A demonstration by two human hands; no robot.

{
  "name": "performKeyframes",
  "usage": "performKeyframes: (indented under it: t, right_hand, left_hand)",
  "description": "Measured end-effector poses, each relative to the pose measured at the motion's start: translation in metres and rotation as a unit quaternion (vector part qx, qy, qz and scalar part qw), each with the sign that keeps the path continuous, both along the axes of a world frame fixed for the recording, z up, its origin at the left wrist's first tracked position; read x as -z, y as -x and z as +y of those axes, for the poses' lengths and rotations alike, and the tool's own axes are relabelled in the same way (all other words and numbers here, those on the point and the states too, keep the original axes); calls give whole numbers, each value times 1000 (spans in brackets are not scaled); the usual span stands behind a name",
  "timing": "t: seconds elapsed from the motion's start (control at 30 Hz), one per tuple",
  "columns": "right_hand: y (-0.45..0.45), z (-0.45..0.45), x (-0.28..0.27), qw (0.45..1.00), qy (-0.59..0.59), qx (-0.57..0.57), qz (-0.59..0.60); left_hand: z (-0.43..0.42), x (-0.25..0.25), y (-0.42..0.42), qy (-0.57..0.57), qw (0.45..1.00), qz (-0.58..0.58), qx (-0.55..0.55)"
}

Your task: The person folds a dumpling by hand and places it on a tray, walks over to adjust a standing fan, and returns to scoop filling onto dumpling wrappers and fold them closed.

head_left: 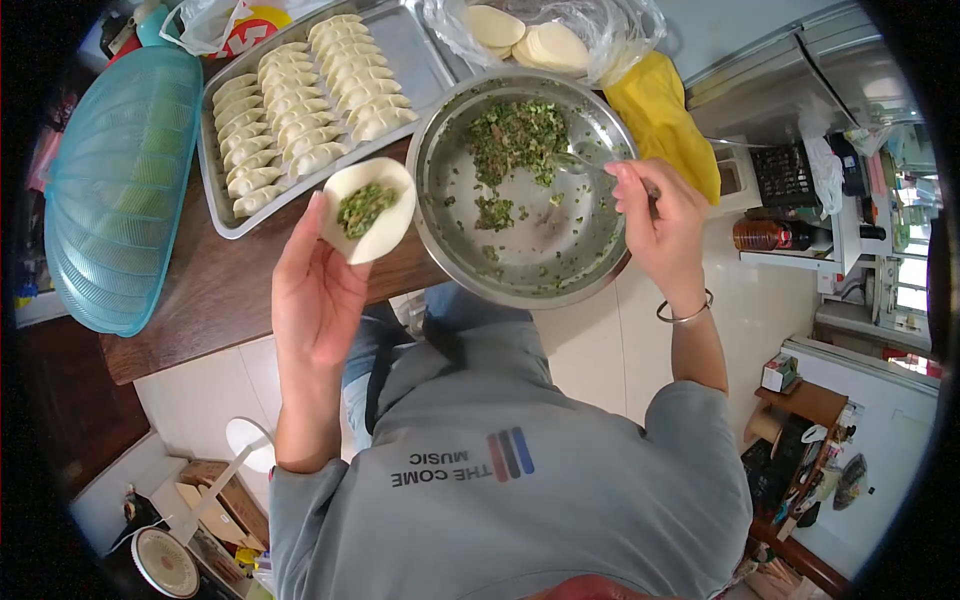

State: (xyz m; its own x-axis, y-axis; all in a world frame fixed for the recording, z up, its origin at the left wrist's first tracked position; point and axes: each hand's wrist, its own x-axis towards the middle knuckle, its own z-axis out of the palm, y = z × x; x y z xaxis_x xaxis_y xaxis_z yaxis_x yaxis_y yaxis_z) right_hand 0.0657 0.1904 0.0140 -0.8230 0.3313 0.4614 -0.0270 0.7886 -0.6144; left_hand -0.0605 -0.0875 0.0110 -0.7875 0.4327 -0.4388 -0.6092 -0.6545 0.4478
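On the fingers of my left hand (318,290) lies a round dumpling wrapper (392,228), its edge held by the thumb. A mound of chopped green filling (366,209) sits in the middle of the wrapper. My right hand (655,215) is closed on the handle of a spoon (575,160), whose bowl end reaches into the filling. Beneath it, a large steel bowl (440,240) holds more green filling (510,140) heaped toward its far side, with bits scattered over the bottom. Left of the bowl, a metal tray (420,60) carries rows of folded dumplings (300,110).
A plastic bag (625,35) with round wrappers (550,47) lies behind the bowl, beside a yellow cloth (660,115). A blue mesh food cover (120,190) stands at the left of the wooden table (190,300). The bowl reaches the table's near edge.
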Motion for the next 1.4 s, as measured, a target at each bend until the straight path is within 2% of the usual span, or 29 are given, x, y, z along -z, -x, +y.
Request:
performKeyframes:
  t: [0.07, 0.23, 0.3, 0.4, 0.53, 0.6, 0.7, 1.0, 1.23, 1.33, 1.4]
  right_hand:
    - [-1, 4, 3, 999, -5, 21, -28]
    - [3, 5, 13, 996, 10, 56, -75]
    - [7, -2, 11, 980, 161, 46, -107]
    - [11, -6, 11, 978, 166, -8, -124]
    - [11, 0, -3, 988, 142, -1, -60]
    - [11, 8, -10, 998, -35, -3, -44]
    - [11, 10, -9, 995, -59, -52, -59]
    - [8, 9, -6, 984, -58, -131, -108]
    - [8, 15, -5, 989, -59, -110, -83]
    - [8, 10, -9, 984, -41, -127, -118]
    - [10, 13, -8, 991, -51, -112, -62]
  left_hand:
    - [-13, 10, -4, -21, 1000, 3, 12]
    - [-16, 13, -13, 50, 997, 33, 41]
    - [-17, 15, -15, 59, 996, 38, 60]
    - [-18, 20, -15, 57, 993, 50, 89]
    - [-16, 15, -15, 34, 994, 45, 94]
    - [-17, 16, -15, 26, 995, 44, 88]
    - [-17, 18, -15, 29, 994, 43, 100]
    - [-14, 13, -16, 9, 993, 50, 104]
    - [-13, 14, -16, 8, 993, 50, 107]
    - [-16, 20, -16, 14, 993, 52, 107]
    - [-17, 21, -17, 19, 992, 52, 112]
